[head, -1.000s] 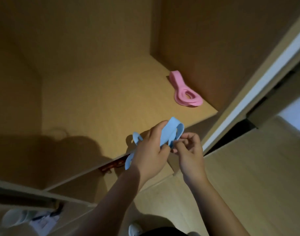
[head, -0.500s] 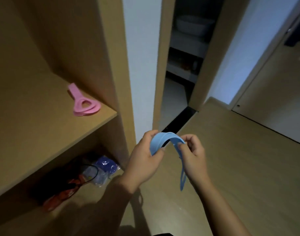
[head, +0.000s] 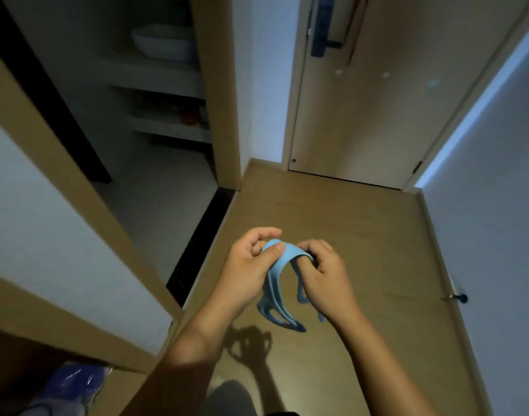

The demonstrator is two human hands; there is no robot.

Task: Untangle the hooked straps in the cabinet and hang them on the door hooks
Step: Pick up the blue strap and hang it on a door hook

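Note:
Light blue hooked straps (head: 276, 276) arch between both hands over the wooden floor, their looped ends hanging down. My left hand (head: 245, 271) pinches the left side of the arch with its thumb on top. My right hand (head: 325, 273) grips the right side with curled fingers. On the wooden door (head: 377, 121) ahead, small round hooks (head: 338, 72) sit in a row below the dark handle (head: 322, 31), and a thin red strap (head: 352, 46) hangs near the handle.
The cabinet's side panel (head: 62, 181) runs along the left, with a blue plastic bag (head: 74, 382) under its shelf. Beyond an open doorway stands a white basin (head: 164, 43) over shelves. A white wall (head: 497, 205) bounds the right, with a doorstop (head: 460, 298) near its base.
The view has swung right from the cabinet shelf to the door, and the pink strap has left view. Both hands kept holding the blue straps, whose ends now hang down.

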